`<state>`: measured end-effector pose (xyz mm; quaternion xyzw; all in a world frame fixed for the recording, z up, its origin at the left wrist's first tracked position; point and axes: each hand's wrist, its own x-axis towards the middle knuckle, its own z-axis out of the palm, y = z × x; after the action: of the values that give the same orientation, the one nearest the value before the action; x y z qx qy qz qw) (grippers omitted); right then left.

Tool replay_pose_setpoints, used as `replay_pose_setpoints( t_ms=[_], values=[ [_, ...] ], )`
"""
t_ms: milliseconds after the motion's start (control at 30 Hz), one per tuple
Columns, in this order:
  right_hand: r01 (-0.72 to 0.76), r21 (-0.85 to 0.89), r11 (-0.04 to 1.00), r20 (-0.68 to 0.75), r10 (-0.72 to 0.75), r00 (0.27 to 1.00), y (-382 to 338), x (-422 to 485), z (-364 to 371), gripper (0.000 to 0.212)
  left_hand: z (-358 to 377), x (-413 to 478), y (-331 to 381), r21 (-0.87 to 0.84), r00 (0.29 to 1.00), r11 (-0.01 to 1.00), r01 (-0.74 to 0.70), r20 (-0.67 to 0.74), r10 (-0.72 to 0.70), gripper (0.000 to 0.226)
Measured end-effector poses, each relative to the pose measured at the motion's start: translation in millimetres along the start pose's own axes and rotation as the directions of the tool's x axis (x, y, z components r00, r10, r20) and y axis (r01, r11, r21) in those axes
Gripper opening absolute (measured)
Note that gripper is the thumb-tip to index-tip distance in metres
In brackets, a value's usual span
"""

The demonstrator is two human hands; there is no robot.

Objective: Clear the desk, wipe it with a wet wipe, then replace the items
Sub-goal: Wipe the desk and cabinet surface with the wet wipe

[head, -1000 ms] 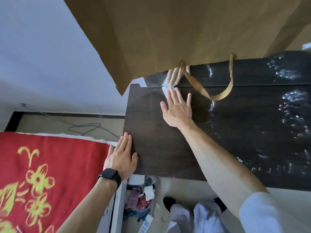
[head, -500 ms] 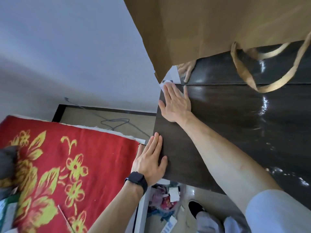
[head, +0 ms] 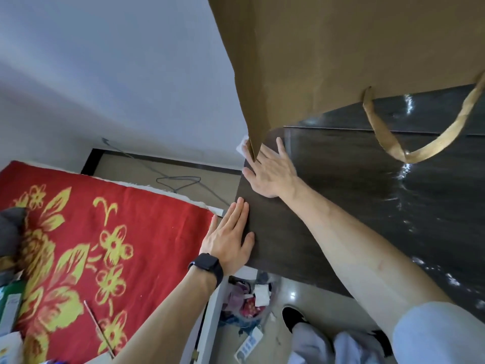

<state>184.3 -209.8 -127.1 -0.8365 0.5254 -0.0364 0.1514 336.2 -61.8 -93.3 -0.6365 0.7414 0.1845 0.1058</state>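
Observation:
The dark wooden desk [head: 354,195] fills the right half of the view, with wet streaks glinting on its surface. My right hand [head: 273,172] lies flat at the desk's far left corner, pressing a white wet wipe [head: 242,147] whose edge pokes out past the fingertips. Most of the wipe is hidden under the palm and behind a bag corner. My left hand [head: 228,240], with a black watch on the wrist, rests flat on the desk's left edge, fingers together, holding nothing.
A large brown paper bag [head: 341,53] with ribbon handles hangs over the far side of the desk. A red blanket with yellow flowers [head: 105,245] covers the bed on the left. A bin of rubbish [head: 249,300] sits under the desk's near corner.
My right hand has slid the wipe left to the desk's far left corner. The view has swung left. My left hand has stayed on the desk edge.

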Motion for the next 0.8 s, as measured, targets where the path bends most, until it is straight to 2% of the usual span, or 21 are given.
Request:
replay_pose_setpoints(
  t_ms=[133,233,300,333,367,433,500,533,600,667,733,800],
  values=[
    [0.108,0.013,0.994,0.047,-0.108,0.993,-12,-90,16,0.062,2,-13,0,0.039,0.999,0.998,-0.039,0.01,0.039,0.065],
    [0.242,0.04,0.969,0.111,-0.245,0.963,-15,-179,29,0.062,10,-46,-11,0.035,0.998,0.997,-0.068,0.006,0.067,0.066],
    [0.287,0.033,0.957,0.133,-0.288,0.948,-12,-227,36,0.06,18,-68,-16,0.008,0.999,0.999,-0.034,0.019,0.033,0.065],
    [0.265,0.03,0.964,0.119,-0.266,0.957,-6,-241,35,0.06,21,-76,-16,-0.021,1.0,1.0,0.0,0.021,0.0,0.065],
    [0.194,0.029,0.981,0.097,-0.196,0.976,0,-247,32,0.06,23,-81,-14,-0.065,0.999,0.997,0.044,0.015,-0.043,0.064],
    [-0.087,0.025,0.996,0.052,0.086,0.995,14,-239,23,0.063,24,-85,-8,-0.182,0.989,0.973,0.145,0.011,-0.146,0.063],
    [-0.378,0.031,0.925,0.012,0.378,0.926,26,-211,16,0.068,23,-83,-4,-0.288,0.974,0.933,0.218,0.01,-0.224,0.063],
    [-0.476,0.046,0.878,-0.003,0.477,0.879,30,-193,15,0.071,21,-82,-2,-0.323,0.97,0.918,0.23,0.0,-0.243,0.063],
    [-0.565,0.078,0.821,-0.018,0.568,0.823,26,-157,15,0.075,16,-80,-1,-0.368,0.965,0.901,0.231,-0.028,-0.259,0.061],
    [-0.522,0.076,0.85,-0.015,0.524,0.851,5,-129,17,0.072,12,-79,-6,-0.411,0.96,0.878,0.243,-0.025,-0.278,0.058],
    [-0.317,0.054,0.947,-0.016,0.318,0.948,-31,-114,25,0.068,10,-80,-13,-0.456,0.952,0.845,0.278,0.012,-0.307,0.056],
    [-0.055,0.03,0.998,0.046,0.053,0.998,-72,-115,38,0.064,7,-81,-16,-0.551,0.928,0.766,0.331,0.045,-0.369,0.056]
  ],
)
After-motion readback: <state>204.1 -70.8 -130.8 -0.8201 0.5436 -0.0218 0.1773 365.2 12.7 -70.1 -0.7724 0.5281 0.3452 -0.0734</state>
